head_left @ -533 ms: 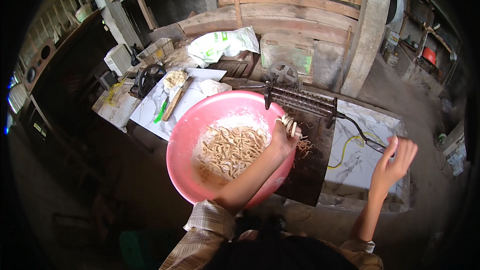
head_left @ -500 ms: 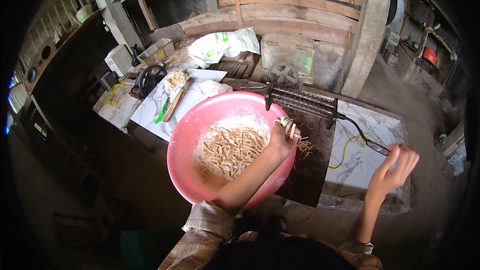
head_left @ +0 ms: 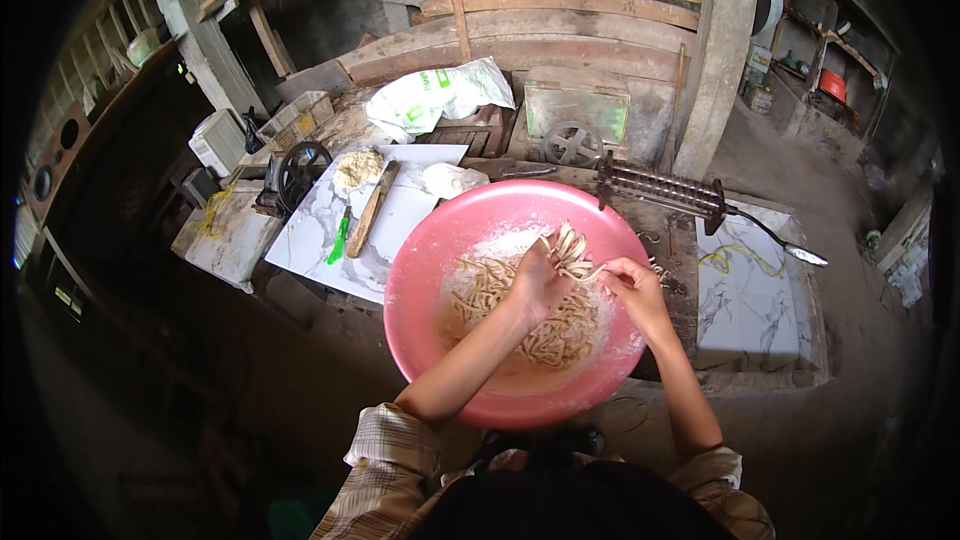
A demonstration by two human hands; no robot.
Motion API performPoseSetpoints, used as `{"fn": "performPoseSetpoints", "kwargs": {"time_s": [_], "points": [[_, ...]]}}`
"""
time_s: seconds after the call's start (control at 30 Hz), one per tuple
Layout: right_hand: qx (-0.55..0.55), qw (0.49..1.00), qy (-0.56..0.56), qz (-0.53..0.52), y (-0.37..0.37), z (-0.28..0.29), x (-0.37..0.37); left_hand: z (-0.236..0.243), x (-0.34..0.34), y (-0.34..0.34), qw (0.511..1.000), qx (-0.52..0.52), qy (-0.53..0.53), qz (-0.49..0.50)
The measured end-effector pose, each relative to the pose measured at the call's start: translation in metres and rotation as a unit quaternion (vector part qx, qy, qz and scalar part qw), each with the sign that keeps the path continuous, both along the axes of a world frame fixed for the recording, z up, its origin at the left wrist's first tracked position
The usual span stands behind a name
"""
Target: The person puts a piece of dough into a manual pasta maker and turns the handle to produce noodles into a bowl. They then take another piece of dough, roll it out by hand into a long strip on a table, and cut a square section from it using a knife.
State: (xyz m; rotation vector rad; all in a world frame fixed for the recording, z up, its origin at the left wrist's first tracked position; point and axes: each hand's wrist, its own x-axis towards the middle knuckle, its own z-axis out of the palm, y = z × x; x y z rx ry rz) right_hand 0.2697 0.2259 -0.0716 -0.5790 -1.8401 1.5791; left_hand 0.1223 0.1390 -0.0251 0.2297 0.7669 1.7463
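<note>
Above a wide pink basin, my left hand is closed round a bunch of pale dough strips, whose ends stick out past the fingers. Beside it, my right hand pinches the end of one strip that stretches across from the bunch. Below both hands, a floury heap of cut dough strips lies in the basin. Just beyond the basin's right rim is a metal ribbed roller device, its crank handle out to the right and touched by neither hand.
On a marble-patterned board to the left lie a dough lump, a wooden stick and a green-handled tool. Behind are a white sack and a plastic basket. A concrete post stands at the back right.
My right hand has left the crank handle area and come left to the basin, taking hold of a strip's end. My left hand still holds the bunch, now further inside the basin's outline.
</note>
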Motion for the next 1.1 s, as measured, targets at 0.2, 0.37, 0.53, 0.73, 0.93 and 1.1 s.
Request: {"fn": "performPoseSetpoints", "kwargs": {"time_s": [0.2,0.37,0.53,0.73,0.93,1.1], "points": [[-0.111,0.991,-0.041,0.06,-0.049,0.014,-0.043,-0.024,-0.064,-0.036,0.998,-0.026,0.014,-0.053],[-0.102,0.99,-0.089,0.031,-0.066,0.008,-0.058,-0.017,-0.069,-0.048,0.996,-0.006,0.024,-0.081],[0.046,0.989,-0.104,-0.095,-0.071,0.013,-0.068,-0.017,-0.085,-0.051,0.989,0.02,0.1,-0.108],[-0.038,0.993,-0.026,-0.108,-0.064,0.022,-0.079,-0.012,-0.079,-0.055,0.978,0.03,0.199,-0.06],[0.334,0.89,-0.261,-0.167,-0.067,0.037,-0.067,0.002,-0.101,-0.057,0.944,0.028,0.319,-0.079],[-0.115,0.993,0.034,0.004,-0.07,0.043,-0.078,-0.002,-0.104,-0.051,0.928,0.036,0.354,-0.107]]}}
